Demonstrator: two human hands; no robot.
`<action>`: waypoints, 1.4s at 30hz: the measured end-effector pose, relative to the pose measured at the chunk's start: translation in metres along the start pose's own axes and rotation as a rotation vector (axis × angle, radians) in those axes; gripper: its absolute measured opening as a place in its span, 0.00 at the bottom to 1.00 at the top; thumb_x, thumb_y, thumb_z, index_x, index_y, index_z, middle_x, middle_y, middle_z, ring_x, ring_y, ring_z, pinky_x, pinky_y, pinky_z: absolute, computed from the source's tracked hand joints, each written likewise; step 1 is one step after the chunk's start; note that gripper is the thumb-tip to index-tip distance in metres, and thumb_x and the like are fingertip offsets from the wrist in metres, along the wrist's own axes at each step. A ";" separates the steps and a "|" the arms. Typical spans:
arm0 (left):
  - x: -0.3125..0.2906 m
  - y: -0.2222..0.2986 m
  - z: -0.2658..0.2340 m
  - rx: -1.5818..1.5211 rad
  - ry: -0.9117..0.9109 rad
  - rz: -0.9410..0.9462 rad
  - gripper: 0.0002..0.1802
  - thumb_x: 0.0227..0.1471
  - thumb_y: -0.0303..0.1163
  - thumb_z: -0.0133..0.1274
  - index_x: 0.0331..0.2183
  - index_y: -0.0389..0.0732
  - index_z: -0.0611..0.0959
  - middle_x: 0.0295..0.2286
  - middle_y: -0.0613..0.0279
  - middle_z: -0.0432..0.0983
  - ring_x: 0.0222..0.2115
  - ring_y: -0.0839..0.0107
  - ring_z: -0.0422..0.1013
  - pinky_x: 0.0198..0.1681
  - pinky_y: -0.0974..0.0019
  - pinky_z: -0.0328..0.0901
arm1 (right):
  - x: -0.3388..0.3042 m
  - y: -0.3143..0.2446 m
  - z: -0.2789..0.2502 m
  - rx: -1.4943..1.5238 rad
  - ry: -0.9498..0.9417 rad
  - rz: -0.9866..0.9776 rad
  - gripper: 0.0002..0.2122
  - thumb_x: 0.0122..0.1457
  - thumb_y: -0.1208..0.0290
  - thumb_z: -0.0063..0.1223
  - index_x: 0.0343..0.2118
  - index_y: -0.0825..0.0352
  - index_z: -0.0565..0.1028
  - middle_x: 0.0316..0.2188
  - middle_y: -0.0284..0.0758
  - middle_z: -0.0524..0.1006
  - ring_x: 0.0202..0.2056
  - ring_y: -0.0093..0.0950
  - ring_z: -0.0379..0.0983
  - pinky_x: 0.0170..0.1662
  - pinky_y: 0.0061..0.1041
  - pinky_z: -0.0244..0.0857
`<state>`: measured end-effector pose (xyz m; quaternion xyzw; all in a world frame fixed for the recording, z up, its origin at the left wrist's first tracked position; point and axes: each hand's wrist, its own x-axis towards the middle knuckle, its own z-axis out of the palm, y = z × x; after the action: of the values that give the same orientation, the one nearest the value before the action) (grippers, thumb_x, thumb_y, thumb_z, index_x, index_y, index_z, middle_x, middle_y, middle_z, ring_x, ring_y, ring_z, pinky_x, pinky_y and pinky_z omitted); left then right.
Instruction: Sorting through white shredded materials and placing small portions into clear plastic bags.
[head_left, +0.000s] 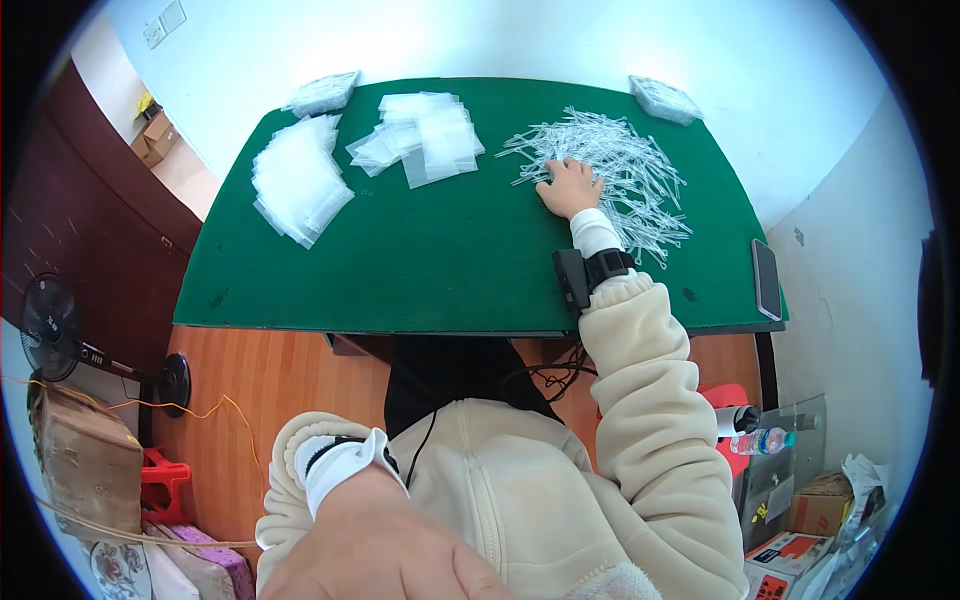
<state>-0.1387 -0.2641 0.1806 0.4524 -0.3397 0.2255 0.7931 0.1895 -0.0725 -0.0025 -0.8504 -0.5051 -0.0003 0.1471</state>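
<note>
My right hand (572, 190) reaches onto a loose pile of thin clear plastic sticks with small loops at their ends (640, 175). Its fingers are apart and touch the pile's left side; I see nothing clearly held in them. My left hand (390, 550) is raised close at the lower edge, off the table, its fingers cut off by the picture's edge. Left of the pile, small clear plastic bags (445, 140) lie in an untidy stack. A fanned-out stack of more clear bags (298, 185) lies farther left.
The green-covered table (400, 270) has a clear wrapped bundle (325, 92) at its back left corner and another bundle (665, 100) at the back right. A phone (766, 280) lies at the right edge. A black fan (50, 325) stands left; a bottle (762, 441) is at lower right.
</note>
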 end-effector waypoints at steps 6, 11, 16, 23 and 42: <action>-0.004 -0.004 -0.002 0.143 -0.030 0.089 0.35 0.51 0.33 0.48 0.56 0.66 0.52 0.52 0.67 0.60 0.42 0.62 0.70 0.55 0.57 0.51 | 0.000 0.000 0.002 0.005 0.008 0.007 0.22 0.46 0.57 0.47 0.47 0.51 0.68 0.54 0.35 0.59 0.57 0.35 0.48 0.57 0.51 0.36; -0.005 -0.005 -0.003 0.205 -0.022 0.118 0.36 0.51 0.33 0.48 0.56 0.65 0.51 0.50 0.66 0.63 0.40 0.63 0.71 0.54 0.58 0.53 | 0.000 0.001 0.004 0.027 0.019 -0.020 0.22 0.46 0.57 0.47 0.47 0.54 0.68 0.52 0.36 0.60 0.57 0.36 0.48 0.56 0.52 0.34; -0.004 -0.006 -0.003 0.267 -0.015 0.153 0.37 0.51 0.32 0.48 0.57 0.64 0.50 0.49 0.65 0.65 0.39 0.63 0.72 0.52 0.58 0.56 | 0.001 0.002 0.005 0.029 0.025 -0.022 0.23 0.46 0.57 0.46 0.48 0.54 0.68 0.53 0.37 0.60 0.57 0.36 0.48 0.56 0.52 0.34; -0.002 -0.005 -0.009 0.256 -0.012 0.153 0.37 0.51 0.32 0.48 0.57 0.63 0.49 0.47 0.63 0.68 0.36 0.63 0.73 0.50 0.59 0.60 | 0.001 0.001 0.002 -0.004 0.004 0.006 0.22 0.46 0.57 0.47 0.47 0.51 0.68 0.54 0.34 0.59 0.57 0.35 0.48 0.57 0.51 0.37; 0.011 0.002 -0.017 -0.168 -0.069 -0.150 0.35 0.53 0.39 0.44 0.56 0.73 0.46 0.48 0.54 0.64 0.37 0.49 0.71 0.50 0.50 0.59 | -0.011 -0.005 -0.010 0.011 0.054 -0.078 0.10 0.46 0.64 0.52 0.33 0.53 0.76 0.44 0.32 0.70 0.48 0.35 0.62 0.53 0.46 0.46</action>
<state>-0.1272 -0.2475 0.1838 0.4161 -0.3495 0.1205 0.8308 0.1817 -0.0822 0.0064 -0.8289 -0.5338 -0.0262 0.1654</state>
